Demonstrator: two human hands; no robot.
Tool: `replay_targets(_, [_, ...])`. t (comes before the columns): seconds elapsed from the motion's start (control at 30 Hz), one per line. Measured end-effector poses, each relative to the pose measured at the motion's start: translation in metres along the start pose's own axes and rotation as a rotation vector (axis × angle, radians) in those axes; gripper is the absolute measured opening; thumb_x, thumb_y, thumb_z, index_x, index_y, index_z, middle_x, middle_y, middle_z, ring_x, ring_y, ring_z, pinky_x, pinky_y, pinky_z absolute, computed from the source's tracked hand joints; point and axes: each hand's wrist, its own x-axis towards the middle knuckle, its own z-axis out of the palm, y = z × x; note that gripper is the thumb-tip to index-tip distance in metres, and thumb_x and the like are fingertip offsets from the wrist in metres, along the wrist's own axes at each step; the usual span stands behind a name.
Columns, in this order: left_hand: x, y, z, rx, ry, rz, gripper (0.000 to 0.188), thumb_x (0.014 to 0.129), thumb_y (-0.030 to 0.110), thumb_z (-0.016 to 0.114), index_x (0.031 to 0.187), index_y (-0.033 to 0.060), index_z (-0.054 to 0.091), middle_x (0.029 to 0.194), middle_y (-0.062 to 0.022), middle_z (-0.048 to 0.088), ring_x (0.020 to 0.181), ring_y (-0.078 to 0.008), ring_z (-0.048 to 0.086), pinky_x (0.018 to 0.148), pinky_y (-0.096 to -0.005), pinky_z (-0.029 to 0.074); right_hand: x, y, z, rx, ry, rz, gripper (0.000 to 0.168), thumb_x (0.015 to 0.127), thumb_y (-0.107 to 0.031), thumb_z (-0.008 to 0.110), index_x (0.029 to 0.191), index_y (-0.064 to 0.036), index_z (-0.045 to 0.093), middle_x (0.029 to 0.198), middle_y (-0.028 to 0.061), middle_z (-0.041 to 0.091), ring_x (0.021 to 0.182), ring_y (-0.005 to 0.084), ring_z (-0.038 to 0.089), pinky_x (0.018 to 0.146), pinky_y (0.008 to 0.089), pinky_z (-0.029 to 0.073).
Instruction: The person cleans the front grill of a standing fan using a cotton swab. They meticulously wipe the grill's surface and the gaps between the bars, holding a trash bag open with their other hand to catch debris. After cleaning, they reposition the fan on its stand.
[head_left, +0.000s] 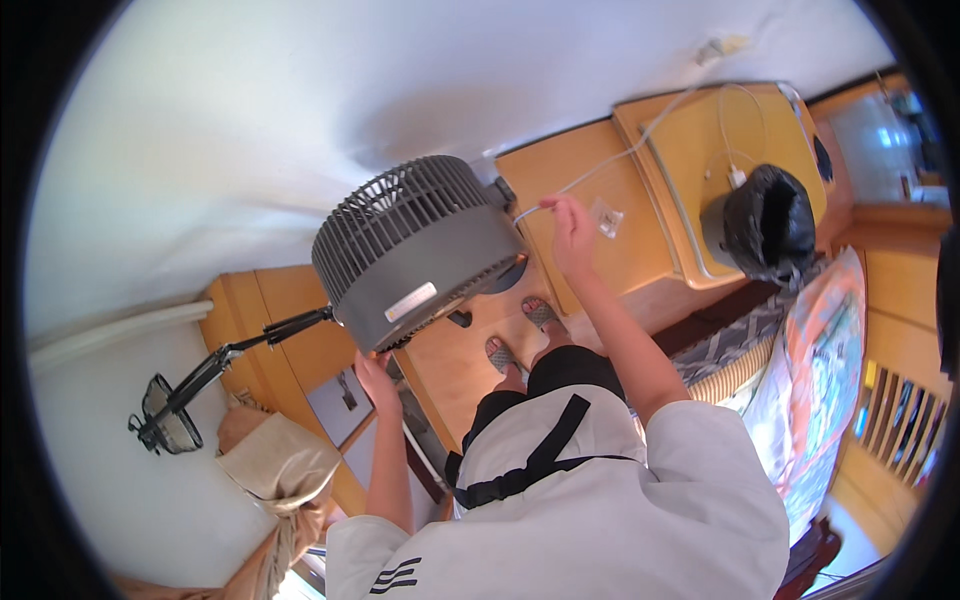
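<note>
A large dark grey electric fan (424, 255) with a slatted housing stands in front of me, a small label on its side. My left hand (379, 382) touches the fan's near lower edge; its fingertips are partly hidden behind the rim. To the right of the fan, my right hand (571, 232) is raised with bent fingers beside a thin pale cable (592, 171), which runs from near the fan's base towards the wall. Whether the fingers grip the cable cannot be told. A small clear plastic bag (607, 219) lies on the wooden desk (637, 247) just beyond that hand.
A bin with a black liner (772, 225) and a white charger (737, 178) are on the raised yellow surface at right. A black jointed arm with a ring-shaped head (171, 416) extends left of the fan. Fabric-covered bedding (810, 390) lies at lower right; a tied curtain (281, 457) hangs at left.
</note>
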Motion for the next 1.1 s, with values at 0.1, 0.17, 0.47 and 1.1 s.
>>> replay_targets(0.1, [-0.020,-0.012,0.002,0.013,-0.207,0.018,0.050,0.095,0.007,0.043,0.145,0.0033,0.039,0.136,-0.0100,0.051,0.127,-0.0233,0.050,0.101,-0.0349,0.043,-0.040,-0.011,0.002,0.030,-0.189,0.047,0.034,0.101,-0.020,0.046,0.124,0.001,0.060,0.116,0.0163,0.066,0.111,0.0244,0.062,0.096,0.0342,0.045])
replay_targets(0.17, [-0.026,-0.002,0.015,0.054,-0.312,0.000,0.061,0.091,0.001,0.044,0.150,0.0055,0.031,0.146,-0.0109,0.044,0.138,-0.0262,0.041,0.107,-0.0379,0.039,-0.058,-0.012,0.011,0.038,-0.215,0.026,0.041,0.101,-0.025,0.048,0.135,-0.002,0.052,0.115,0.0180,0.067,0.107,0.0283,0.064,0.093,0.0353,0.047])
replay_targets(0.47, [-0.019,0.003,0.043,-0.440,-0.406,-0.252,0.065,0.080,-0.009,0.043,0.144,0.0025,0.037,0.146,-0.0116,0.044,0.142,-0.0285,0.036,0.115,-0.0439,0.032,-0.088,0.004,0.042,0.226,-0.137,0.241,0.051,0.104,-0.034,0.047,0.144,-0.002,0.044,0.109,0.0155,0.067,0.100,0.0205,0.063,0.091,0.0311,0.047])
replay_targets(1.1, [-0.064,0.083,0.025,-0.131,-0.418,-0.163,0.034,0.093,0.012,0.050,0.123,-0.0033,0.056,0.114,-0.0112,0.067,0.105,-0.0199,0.065,0.094,-0.0315,0.052,-0.070,-0.104,0.013,0.095,-0.258,0.259,0.047,0.097,-0.022,0.063,0.135,0.003,0.053,0.105,0.0106,0.071,0.092,0.0113,0.067,0.083,0.0250,0.052])
